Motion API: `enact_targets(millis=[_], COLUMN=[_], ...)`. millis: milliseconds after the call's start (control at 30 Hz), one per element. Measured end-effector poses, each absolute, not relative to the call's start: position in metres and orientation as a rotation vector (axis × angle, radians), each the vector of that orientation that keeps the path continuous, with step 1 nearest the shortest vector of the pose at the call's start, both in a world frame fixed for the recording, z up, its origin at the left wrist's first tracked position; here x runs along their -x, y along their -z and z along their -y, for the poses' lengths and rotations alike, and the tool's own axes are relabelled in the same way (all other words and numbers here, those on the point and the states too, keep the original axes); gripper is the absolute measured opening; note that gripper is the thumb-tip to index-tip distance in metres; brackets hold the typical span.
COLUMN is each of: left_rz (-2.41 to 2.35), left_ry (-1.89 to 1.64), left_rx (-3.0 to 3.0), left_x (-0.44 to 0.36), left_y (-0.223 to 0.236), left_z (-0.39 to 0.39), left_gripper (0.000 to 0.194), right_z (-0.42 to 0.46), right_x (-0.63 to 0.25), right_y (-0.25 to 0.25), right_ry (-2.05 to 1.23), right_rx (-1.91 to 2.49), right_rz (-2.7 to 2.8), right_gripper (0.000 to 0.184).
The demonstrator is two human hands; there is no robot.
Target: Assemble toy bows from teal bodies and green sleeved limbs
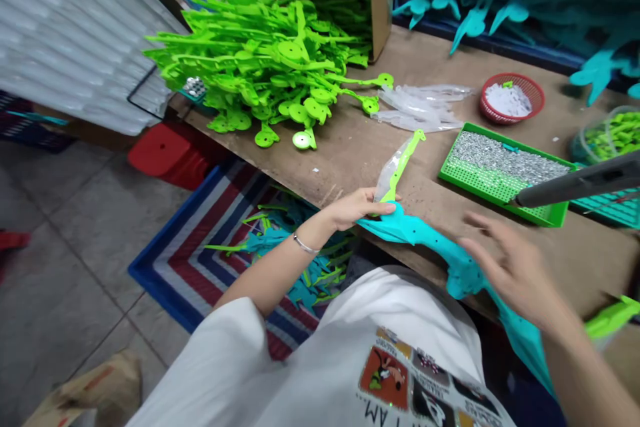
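My left hand point(353, 208) pinches a lime-green plastic strip point(400, 170) where it meets the end of a long turquoise plastic part point(427, 235). A clear, blade-shaped plastic piece point(388, 175) lies along the strip's left side. The turquoise part runs along the table's front edge and down to the right, partly behind my right arm. My right hand point(510, 263), slightly blurred, is over that part with its fingers apart and nothing visible in them. Whether it touches the part, I cannot tell.
Green parts point(250, 60) are heaped at the back left, beside clear pieces point(425, 107). A red basket point(537, 97) holds white bits; a green tray point(495, 203) holds small metal pieces. A dark tool point(580, 180) hangs at right. Below is a lined crate point(165, 287).
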State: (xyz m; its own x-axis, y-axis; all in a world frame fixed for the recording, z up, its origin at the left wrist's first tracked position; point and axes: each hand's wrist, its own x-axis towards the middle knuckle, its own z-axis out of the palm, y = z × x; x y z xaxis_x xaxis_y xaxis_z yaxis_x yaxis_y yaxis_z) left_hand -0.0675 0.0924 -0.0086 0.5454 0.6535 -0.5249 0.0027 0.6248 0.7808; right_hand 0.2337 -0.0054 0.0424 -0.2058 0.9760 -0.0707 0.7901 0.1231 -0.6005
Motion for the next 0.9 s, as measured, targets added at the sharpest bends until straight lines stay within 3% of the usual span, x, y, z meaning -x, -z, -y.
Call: enact_targets(millis=[67,167,233,400,500,733,900], left_rz=[-0.907,-0.856,-0.796,-0.746,-0.826,-0.940,-0.959], left_ry=[-0.424,-0.483,-0.565,-0.837,-1.037,-1.168,-1.166], left_rx=[-0.766,-0.694,-0.662,-0.621,-0.485,-0.323,-0.355], left_x=[0.068,0.080,0.092,0.103,0.087,0.043,0.035], left_y=[0.005,0.002,0.000,0.002,0.012,0.029,0.030], left_z=[-0.094,-0.093,-0.091,-0.075,-0.059,-0.028,-0.023], left_gripper=[0.062,0.060,0.057,0.057,0.047,0.045,0.049], right_z=[-0.013,-0.037,-0.048,-0.069,-0.078,-0.092,-0.129], right_x=[-0.214,-0.190,-0.183,-0.177,-0.174,-0.166,-0.124], right_y=[-0.032,-0.023,-0.025,-0.036,-0.029,-0.015,-0.016], right_ry=[-0.959,-1.251,-1.295,-1.271,-1.287,-1.486,-1.722], right_rx=[1.642,1.468,1.416,1.355,1.320,1.264,1.278], right_rz=[2.154,2.232,2.234,2.237,2.215,2.133,1.647], right_gripper=[0.065,0.060,0.054,0.058,0.060,0.063,0.060])
